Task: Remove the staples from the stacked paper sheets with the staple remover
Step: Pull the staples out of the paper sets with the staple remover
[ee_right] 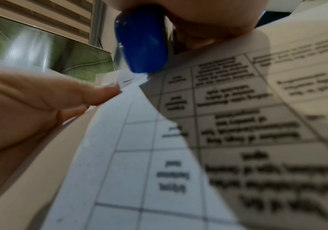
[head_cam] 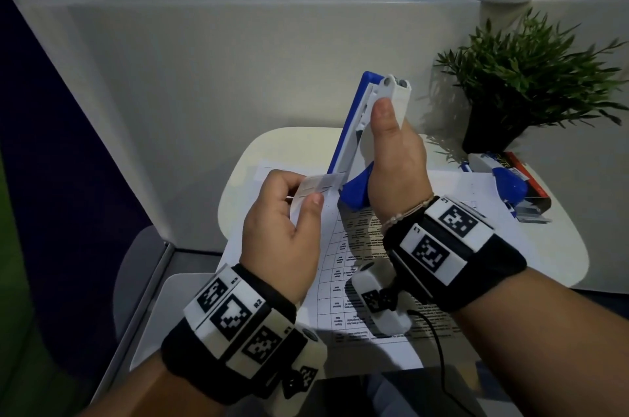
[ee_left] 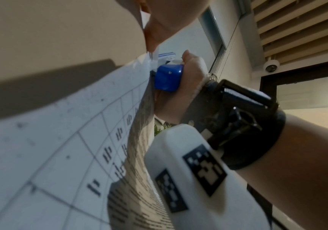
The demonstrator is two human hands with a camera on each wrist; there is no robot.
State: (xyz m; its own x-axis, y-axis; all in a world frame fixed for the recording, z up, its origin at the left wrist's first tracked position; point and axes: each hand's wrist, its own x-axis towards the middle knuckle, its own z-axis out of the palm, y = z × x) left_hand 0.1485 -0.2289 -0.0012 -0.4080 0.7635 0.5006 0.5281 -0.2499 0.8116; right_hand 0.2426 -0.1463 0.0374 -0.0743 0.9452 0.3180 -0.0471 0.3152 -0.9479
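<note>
Your right hand (head_cam: pixel 394 164) is wrapped tight around the upright staple remover (head_cam: pixel 354 130). Just beside that grip, your left hand (head_cam: pixel 282 226) pinches a corner of the paper sheets (head_cam: pixel 328 280).

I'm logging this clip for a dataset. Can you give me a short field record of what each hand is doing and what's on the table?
Left hand: grips blue-and-white tool, held upright, lower end at the pinched corner
Right hand: pinches corner of paper sheets
Table: potted plant, another blue stapler
Staples: too small to tell
</note>
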